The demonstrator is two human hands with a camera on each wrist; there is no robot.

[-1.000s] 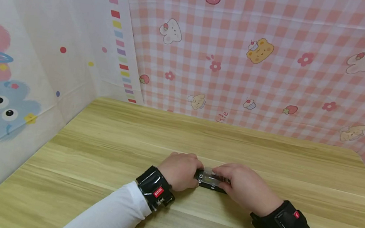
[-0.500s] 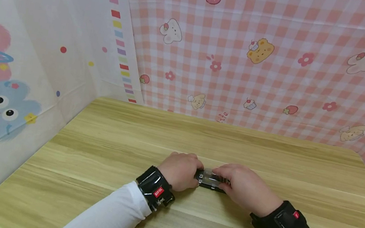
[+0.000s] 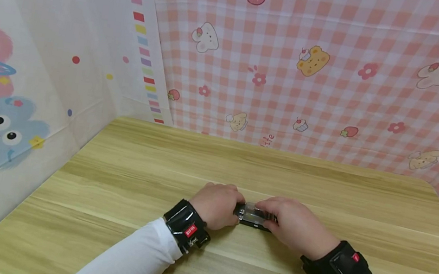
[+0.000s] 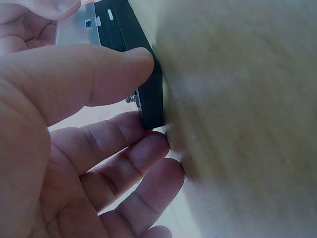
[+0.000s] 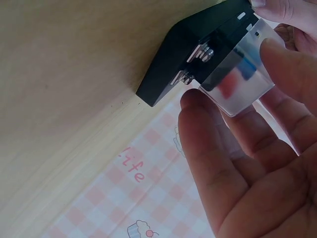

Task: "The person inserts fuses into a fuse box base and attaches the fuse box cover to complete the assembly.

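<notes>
Low on the table lies a small black electrical block with metal screw terminals and a clear plastic cover over its middle. My left hand pinches the left end of the black base, its thumb along the side in the left wrist view. With thumb and fingers my right hand grips the clear cover from the right. Red and blue show blurred through the cover in the right wrist view. The block's right end is partly hidden by the right hand in the head view.
The wooden table carries the block and both hands. A pink checked cloth hangs along its back edge, and a white printed cloth hangs on the left. Black straps sit on both wrists.
The clear cover appears to sit very slightly lower against the base than one second ago. Both hands keep their places and grips.
</notes>
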